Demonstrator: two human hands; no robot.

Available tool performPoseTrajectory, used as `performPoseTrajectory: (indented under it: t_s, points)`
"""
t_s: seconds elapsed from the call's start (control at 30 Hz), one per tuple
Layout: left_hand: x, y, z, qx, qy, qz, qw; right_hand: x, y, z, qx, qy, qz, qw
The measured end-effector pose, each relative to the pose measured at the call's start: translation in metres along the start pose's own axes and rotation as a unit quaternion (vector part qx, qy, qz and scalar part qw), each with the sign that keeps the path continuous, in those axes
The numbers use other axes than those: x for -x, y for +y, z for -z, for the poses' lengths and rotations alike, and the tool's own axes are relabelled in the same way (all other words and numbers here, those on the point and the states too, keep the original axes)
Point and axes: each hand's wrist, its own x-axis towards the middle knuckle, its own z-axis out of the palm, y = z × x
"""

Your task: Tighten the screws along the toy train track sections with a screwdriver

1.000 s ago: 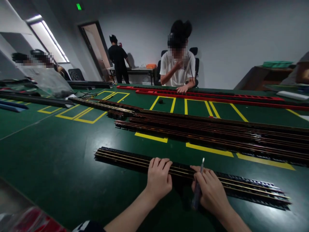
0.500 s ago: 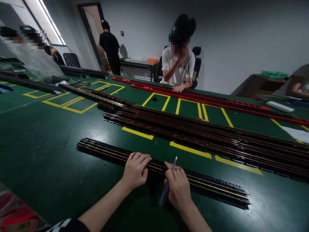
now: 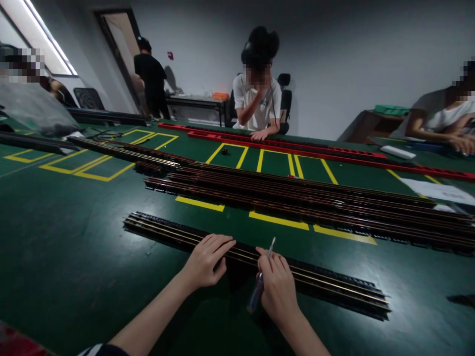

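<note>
A long black strip with brass-coloured lines [image 3: 334, 283] lies slantwise on the green table in front of me. My left hand [image 3: 208, 259] is closed over its middle, fingers across the top and thumb on the near side. Just to the right, my right hand [image 3: 277, 287] grips a screwdriver [image 3: 255, 295] with a clear, dark-looking handle. The screwdriver's bright tip points up and away, above the strip. The fingers of this hand also rest against the strip. Whether the strip is one piece or several side by side, I cannot tell.
Beyond lies a large bundle of similar dark strips [image 3: 267, 183]. Red long frames [image 3: 345, 154] run along the far side, where a co-worker in a white shirt [image 3: 256, 99] sits. Yellow tape [image 3: 278, 220] marks the table [image 3: 74, 237]. White paper [image 3: 438, 190] lies at right.
The view has turned somewhat to the right, bringing more of a person at the right edge into sight. Both hands keep their hold, with little movement along the strip.
</note>
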Motion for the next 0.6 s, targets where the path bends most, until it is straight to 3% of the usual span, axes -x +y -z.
performPoseTrajectory:
  t_s: [0.17, 0.27, 0.6]
  points:
    - [-0.002, -0.002, -0.002, 0.002, 0.002, -0.011, 1.000, 0.005, 0.005, 0.006, 0.030, 0.006, -0.037, 0.999]
    - [-0.003, -0.004, -0.001, 0.001, -0.013, 0.012, 1.000, 0.001, 0.007, 0.007, 0.058, -0.008, 0.006, 0.998]
    - [-0.003, -0.004, 0.003, -0.030, -0.041, 0.028, 0.998, 0.010, 0.017, 0.024, 0.122, -0.031, -0.065, 0.990]
